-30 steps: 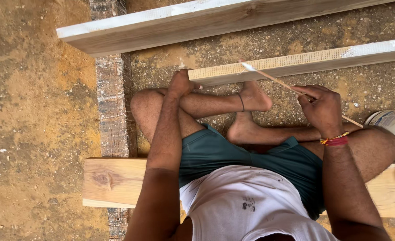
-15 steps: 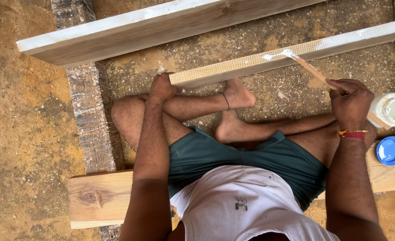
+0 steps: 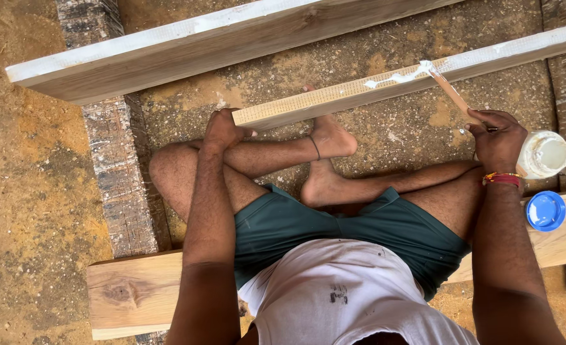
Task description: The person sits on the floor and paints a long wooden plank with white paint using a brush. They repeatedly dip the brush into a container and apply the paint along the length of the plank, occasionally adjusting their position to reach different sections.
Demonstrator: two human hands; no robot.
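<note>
Where the white glue (image 3: 398, 78) lies in a wet smear on the top edge of the narrow strip (image 3: 334, 96), the tip of a thin wooden stick (image 3: 452, 96) is set into it, so the step in hand is judged to be the spreading of glue along that edge. The stick is gripped in the closed fingers of the right hand (image 3: 497, 139), which is held just beside an open jar (image 3: 543, 154) with white glue inside. The strip runs aslant in front of the seated person, from its near end at the left up to the right edge of the view, and it is steadied at that near end by the left hand (image 3: 222, 130), whose fingers are closed on the end of the wood. Only a short part of the edge near the stick is seen to be coated; the ribbed part toward the left hand looks dry, so the work is judged to be at an early stage. For the next move, a steady drag of the stick along the edge would be called for, with the strip kept firm and the jar close for more glue. A blue lid (image 3: 545, 211) is laid on the plank (image 3: 136, 294) on which the person sits cross-legged. A wider board (image 3: 168, 51) lies further off, and sandy ground (image 3: 33, 191) is seen around.
</note>
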